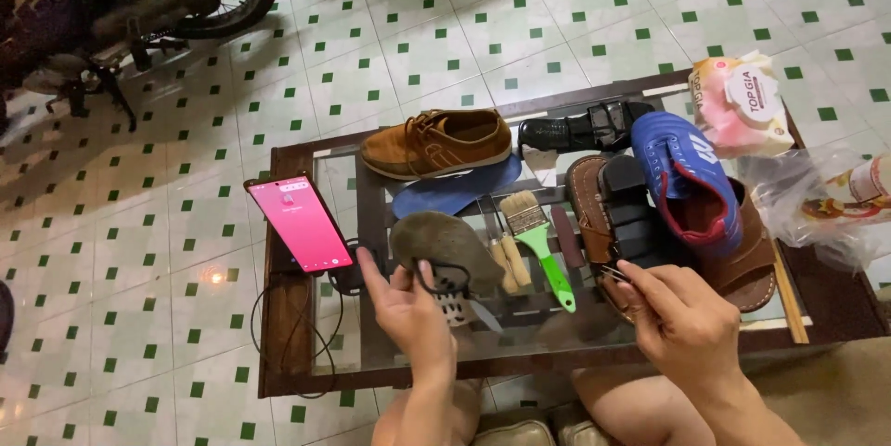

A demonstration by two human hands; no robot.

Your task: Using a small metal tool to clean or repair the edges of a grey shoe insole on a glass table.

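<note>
At lower centre of the frame the left hand is closed on a dark cord or lace that loops up against a worn grey-brown insole; the index finger sticks out straight while thumb and the other fingers pinch the loop. At lower right the right hand has its fingers curled shut on a thin metal tool, perhaps a needle or awl, whose tip points at the edge of a brown sandal. What the tool is exactly cannot be told at this size.

To do this well, the cord seems to want steady tension from the left hand while the right keeps the tool's tip low and angled away from the fingers, since both hands work close together over the glass top of the bench.

Around them, in mid-frame: a green-handled paintbrush just right of the insole, a blue insole above it, a tan lace-up shoe beyond that, a blue sports shoe resting on the sandals, and a black sandal at upper centre. A phone with a pink screen leans at the bench's left edge. A motorbike stands in the upper left on the tiled floor.
</note>
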